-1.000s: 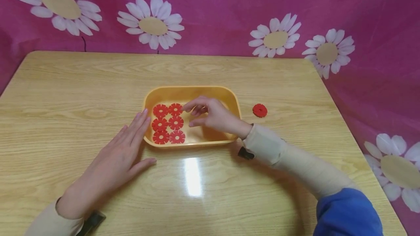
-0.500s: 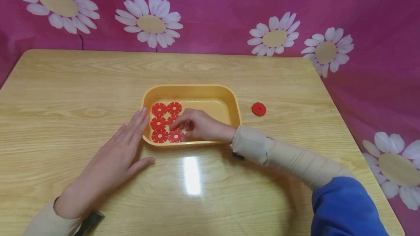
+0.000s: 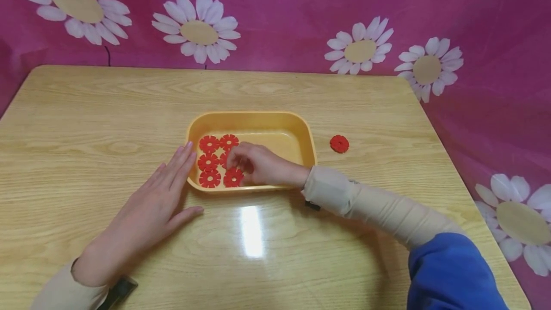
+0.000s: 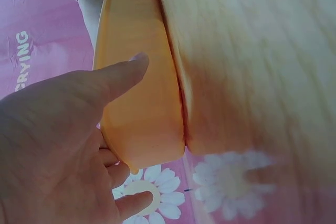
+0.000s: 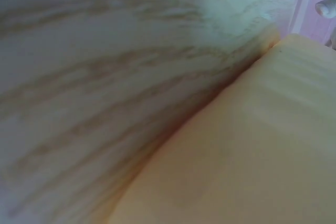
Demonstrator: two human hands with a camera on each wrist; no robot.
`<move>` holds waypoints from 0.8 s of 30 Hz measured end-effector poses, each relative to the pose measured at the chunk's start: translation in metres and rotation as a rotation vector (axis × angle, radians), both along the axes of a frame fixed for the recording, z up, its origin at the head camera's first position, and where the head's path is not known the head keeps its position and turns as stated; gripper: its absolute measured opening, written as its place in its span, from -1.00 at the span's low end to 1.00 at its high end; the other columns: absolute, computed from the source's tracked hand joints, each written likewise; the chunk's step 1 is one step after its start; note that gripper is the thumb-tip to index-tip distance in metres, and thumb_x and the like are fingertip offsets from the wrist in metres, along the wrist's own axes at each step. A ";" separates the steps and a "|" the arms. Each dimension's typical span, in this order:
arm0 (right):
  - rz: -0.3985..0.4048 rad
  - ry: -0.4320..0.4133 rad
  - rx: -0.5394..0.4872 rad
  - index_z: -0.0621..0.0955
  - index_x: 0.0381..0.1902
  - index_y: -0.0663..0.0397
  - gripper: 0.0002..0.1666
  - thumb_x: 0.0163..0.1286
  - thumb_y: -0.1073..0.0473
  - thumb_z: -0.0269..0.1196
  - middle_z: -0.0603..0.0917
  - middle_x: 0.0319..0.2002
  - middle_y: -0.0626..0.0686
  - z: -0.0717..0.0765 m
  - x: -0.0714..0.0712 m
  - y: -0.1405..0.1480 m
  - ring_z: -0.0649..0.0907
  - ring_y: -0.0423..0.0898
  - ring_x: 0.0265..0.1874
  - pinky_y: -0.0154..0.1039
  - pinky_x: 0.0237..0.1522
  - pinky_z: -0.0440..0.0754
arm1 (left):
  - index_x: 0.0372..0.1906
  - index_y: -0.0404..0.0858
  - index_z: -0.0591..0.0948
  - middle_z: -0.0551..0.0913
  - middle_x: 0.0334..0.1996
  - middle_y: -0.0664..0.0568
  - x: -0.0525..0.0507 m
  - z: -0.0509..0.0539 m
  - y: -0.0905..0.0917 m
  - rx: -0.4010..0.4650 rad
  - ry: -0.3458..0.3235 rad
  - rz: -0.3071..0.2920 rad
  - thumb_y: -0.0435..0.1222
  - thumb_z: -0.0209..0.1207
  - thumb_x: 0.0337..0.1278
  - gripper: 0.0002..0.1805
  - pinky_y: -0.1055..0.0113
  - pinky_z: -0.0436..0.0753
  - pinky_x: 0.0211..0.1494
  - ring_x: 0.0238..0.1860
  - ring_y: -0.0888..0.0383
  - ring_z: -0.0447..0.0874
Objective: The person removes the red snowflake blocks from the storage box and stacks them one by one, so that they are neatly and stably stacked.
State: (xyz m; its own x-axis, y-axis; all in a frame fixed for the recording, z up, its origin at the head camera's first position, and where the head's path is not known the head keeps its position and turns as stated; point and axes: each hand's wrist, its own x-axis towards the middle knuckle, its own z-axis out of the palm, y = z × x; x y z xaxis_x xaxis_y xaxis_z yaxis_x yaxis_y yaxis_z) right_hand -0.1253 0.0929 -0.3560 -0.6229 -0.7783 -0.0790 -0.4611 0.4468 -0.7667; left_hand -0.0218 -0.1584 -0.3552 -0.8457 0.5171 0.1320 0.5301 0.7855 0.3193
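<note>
A shallow yellow plastic tray holds several red notched plastic discs, arranged in two columns at its left end. My right hand reaches into the tray with curled fingers and pinches the front disc of the right column, a red notched disc. Those fingers partly cover the disc behind it. Straight fingers of my left hand rest against the tray's left end. In the left wrist view, the left hand lies beside the orange-looking tray wall. Only the tray wall and table fill most of the right wrist view; the right hand is hidden there.
Another red notched disc, perhaps a small stack, lies on the wooden table right of the tray. A pink cloth printed with daisies hangs behind the table and along its right side.
My right hand has moved left and nearer inside the tray, onto the front disc of the right column. That disc has shifted slightly right. My left hand stays against the tray.
</note>
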 end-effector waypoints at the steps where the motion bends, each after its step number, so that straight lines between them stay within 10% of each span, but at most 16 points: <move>1: 0.002 -0.005 -0.004 0.57 -0.15 0.17 -0.63 0.11 0.44 0.44 0.60 -0.18 0.02 0.000 0.000 0.000 0.54 -0.12 -0.26 -0.40 -0.19 0.58 | 0.56 -0.32 -0.14 -0.29 0.58 -0.06 0.000 0.000 0.000 0.000 0.001 0.000 0.04 0.28 0.19 0.11 -0.13 0.10 0.48 0.55 -0.02 -0.23; 14: -0.063 -0.094 -0.094 0.62 -0.08 0.12 -0.64 0.17 0.45 0.40 0.64 -0.18 -0.03 0.009 -0.002 0.006 0.61 -0.13 -0.38 -0.30 -0.29 0.68 | 0.55 -0.36 -0.11 -0.27 0.57 -0.11 -0.001 -0.002 0.000 0.000 0.031 -0.012 0.04 0.30 0.15 0.13 -0.13 0.10 0.48 0.55 -0.04 -0.22; 24: -0.231 -0.157 -0.286 0.62 -0.04 0.29 -0.57 0.11 0.56 0.38 0.63 -0.10 0.13 0.045 -0.018 0.052 0.64 0.01 -0.39 -0.27 -0.36 0.66 | 0.56 -0.32 -0.13 -0.29 0.57 -0.08 0.000 -0.001 0.000 -0.013 0.002 0.005 0.06 0.29 0.17 0.12 -0.13 0.09 0.48 0.55 -0.04 -0.24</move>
State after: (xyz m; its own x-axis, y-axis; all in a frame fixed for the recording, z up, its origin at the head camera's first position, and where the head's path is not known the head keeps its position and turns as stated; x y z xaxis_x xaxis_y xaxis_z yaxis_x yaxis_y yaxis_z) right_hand -0.1432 0.1453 -0.3110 -0.7815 -0.6238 0.0126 -0.2408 0.2829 -0.9284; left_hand -0.0221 -0.1582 -0.3562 -0.8481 0.5143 0.1273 0.5266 0.7924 0.3079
